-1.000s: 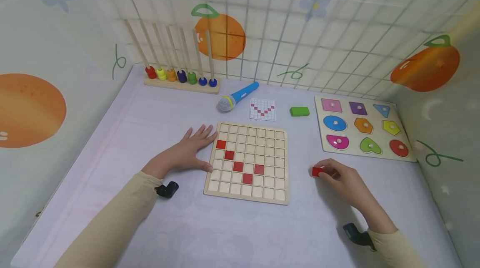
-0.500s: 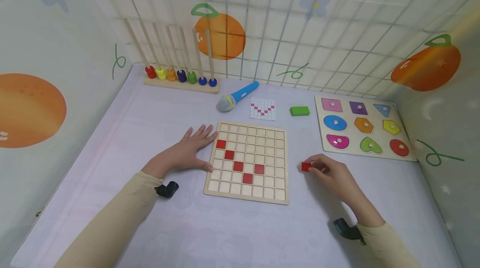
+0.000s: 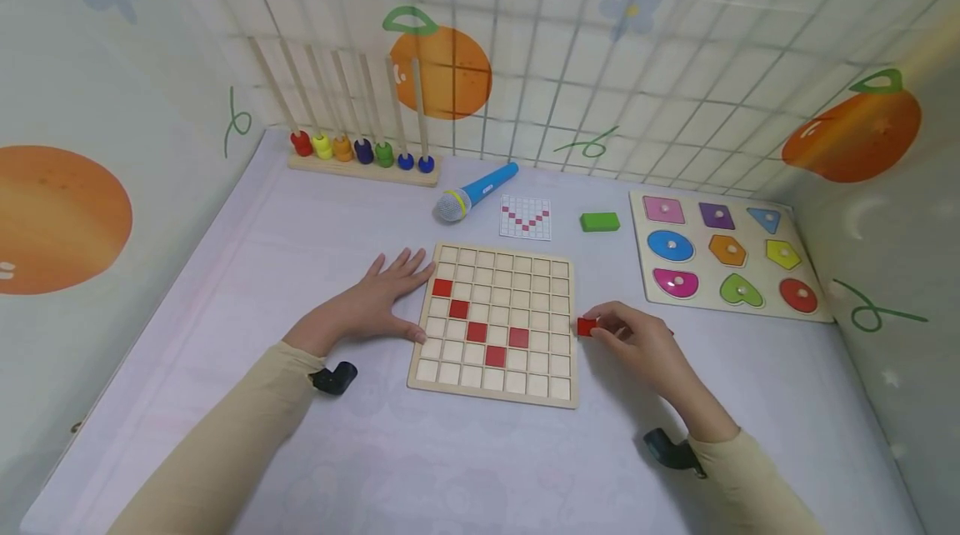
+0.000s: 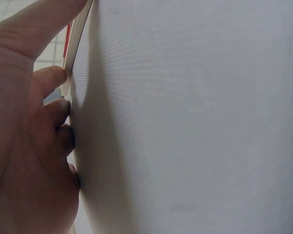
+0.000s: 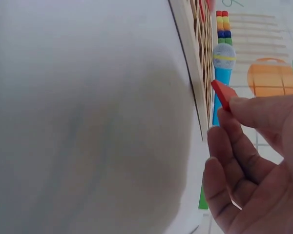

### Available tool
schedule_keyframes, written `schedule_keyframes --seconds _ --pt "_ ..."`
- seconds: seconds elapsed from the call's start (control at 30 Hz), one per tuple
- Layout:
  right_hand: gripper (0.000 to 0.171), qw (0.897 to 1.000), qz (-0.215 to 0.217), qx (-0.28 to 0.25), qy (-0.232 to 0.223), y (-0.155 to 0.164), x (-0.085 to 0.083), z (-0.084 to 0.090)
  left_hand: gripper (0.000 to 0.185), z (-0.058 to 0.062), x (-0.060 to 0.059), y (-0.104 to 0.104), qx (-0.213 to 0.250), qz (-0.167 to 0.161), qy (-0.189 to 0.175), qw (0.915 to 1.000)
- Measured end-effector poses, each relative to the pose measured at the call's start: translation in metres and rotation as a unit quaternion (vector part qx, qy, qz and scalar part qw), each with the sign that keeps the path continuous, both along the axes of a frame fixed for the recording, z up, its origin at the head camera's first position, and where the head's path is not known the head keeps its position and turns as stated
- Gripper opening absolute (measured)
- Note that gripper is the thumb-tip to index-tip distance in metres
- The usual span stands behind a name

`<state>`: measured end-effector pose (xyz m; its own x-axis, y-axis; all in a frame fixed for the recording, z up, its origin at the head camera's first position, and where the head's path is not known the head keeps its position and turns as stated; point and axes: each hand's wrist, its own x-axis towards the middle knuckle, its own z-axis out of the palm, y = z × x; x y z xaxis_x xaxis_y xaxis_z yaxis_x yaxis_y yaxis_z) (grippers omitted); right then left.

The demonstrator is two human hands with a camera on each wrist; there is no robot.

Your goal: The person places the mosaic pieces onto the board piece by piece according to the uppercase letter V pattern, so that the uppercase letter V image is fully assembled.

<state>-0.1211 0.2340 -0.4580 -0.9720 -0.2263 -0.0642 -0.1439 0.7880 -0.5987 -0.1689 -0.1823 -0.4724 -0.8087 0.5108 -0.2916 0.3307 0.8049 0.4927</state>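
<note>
Pinching a red tile (image 3: pixel 587 327), the right hand (image 3: pixel 637 343) has moved left to the grid board's (image 3: pixel 567 335) right edge, so placing seems near, while the flat, open left hand (image 3: pixel 375 302) steadies its left side.

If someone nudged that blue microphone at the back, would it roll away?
Probably. The blue microphone lies on its side on the flat table, and its body looks round. The wider mesh head might curve its path. It looks like light plastic, so a small push should move it.
</note>
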Motion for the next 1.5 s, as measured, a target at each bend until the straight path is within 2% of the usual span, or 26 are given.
schedule_keyframes --seconds 0.6,0.97,1.37,1.5 --pt "0.027 0.999 0.029 -0.036 -0.012 -0.037 -0.007 -0.002 0.117 -0.001 -0.001 0.001 -0.001 -0.003 0.007 1.0" --pt "0.025 0.999 0.036 -0.031 -0.02 -0.047 -0.009 -0.004 0.117 0.0 0.001 0.001 0.007 -0.002 0.009 0.9999" --pt "0.027 0.998 0.04 -0.043 -0.015 -0.057 -0.012 -0.007 0.118 -0.002 0.0 -0.001 0.011 -0.001 0.007 0.9999" --pt "0.026 0.998 0.045 -0.043 0.001 -0.059 -0.013 -0.008 0.119 -0.004 -0.002 -0.001 0.009 -0.001 0.01 0.9999"
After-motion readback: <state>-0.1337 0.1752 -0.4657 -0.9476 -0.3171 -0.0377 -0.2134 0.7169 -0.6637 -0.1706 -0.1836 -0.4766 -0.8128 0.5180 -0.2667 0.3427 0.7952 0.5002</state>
